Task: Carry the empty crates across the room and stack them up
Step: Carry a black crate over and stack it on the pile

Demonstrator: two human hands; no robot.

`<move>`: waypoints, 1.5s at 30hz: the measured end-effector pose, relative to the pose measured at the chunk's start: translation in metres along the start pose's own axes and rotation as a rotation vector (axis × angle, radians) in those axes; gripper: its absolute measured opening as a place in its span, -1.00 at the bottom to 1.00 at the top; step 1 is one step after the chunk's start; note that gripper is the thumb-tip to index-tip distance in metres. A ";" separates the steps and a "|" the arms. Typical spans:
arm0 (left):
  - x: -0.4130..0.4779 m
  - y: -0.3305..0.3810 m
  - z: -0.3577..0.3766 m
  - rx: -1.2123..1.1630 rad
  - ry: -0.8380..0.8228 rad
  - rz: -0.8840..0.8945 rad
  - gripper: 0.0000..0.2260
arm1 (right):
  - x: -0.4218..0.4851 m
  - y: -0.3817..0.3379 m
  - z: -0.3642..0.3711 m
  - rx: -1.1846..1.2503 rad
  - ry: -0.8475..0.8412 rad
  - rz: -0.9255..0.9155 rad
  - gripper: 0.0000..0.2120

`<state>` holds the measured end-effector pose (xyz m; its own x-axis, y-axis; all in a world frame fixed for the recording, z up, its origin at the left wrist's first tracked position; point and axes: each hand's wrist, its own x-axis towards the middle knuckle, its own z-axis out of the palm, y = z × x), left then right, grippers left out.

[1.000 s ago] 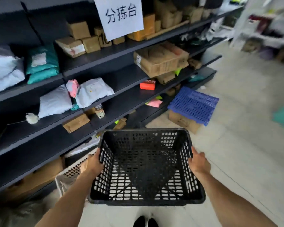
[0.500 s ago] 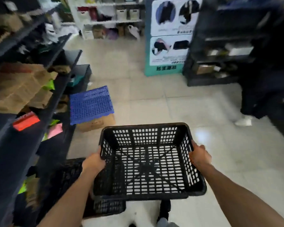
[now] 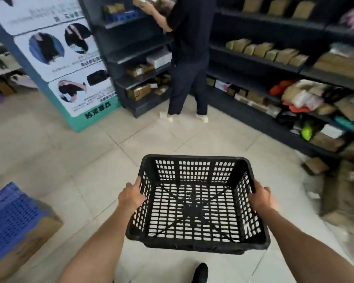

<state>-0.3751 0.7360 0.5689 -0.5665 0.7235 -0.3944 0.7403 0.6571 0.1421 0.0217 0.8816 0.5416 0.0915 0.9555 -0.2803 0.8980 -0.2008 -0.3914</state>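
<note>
**Collision risk ahead while carrying**

A person (image 3: pixel 189 58) stands far ahead by the shelves (image 3: pixel 274 64), in the likely path (a bump could jolt the load). The empty black crate (image 3: pixel 194 203) hangs near, above the floor; left hand (image 3: pixel 131 196) and right hand (image 3: pixel 261 198) have fingers curled over opposite rims.

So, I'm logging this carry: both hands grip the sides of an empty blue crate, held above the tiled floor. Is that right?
Not quite: the crate is black, not blue, as the head view shows. The rest holds: the left hand and right hand grip its sides, it is empty, and it is held above the tiled floor.
</note>
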 end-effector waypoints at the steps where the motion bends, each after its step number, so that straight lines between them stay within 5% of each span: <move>1: 0.008 0.019 -0.002 0.010 0.000 0.030 -0.32 | 0.007 0.012 -0.007 0.026 0.014 0.028 -0.47; 20: 0.192 0.395 0.021 0.201 -0.057 0.508 -0.33 | 0.204 0.220 -0.069 0.183 0.216 0.495 -0.39; 29: 0.277 0.564 0.025 0.307 -0.084 0.617 -0.35 | 0.288 0.213 -0.146 0.151 0.226 0.552 -0.34; 45: 0.425 0.880 0.106 0.269 -0.133 0.543 -0.44 | 0.607 0.327 -0.191 0.149 0.101 0.723 -0.42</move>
<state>0.0735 1.5995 0.4301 -0.0466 0.8957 -0.4422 0.9854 0.1139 0.1269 0.4532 1.4371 0.4111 0.6830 0.5876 -0.4338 0.5315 -0.8073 -0.2566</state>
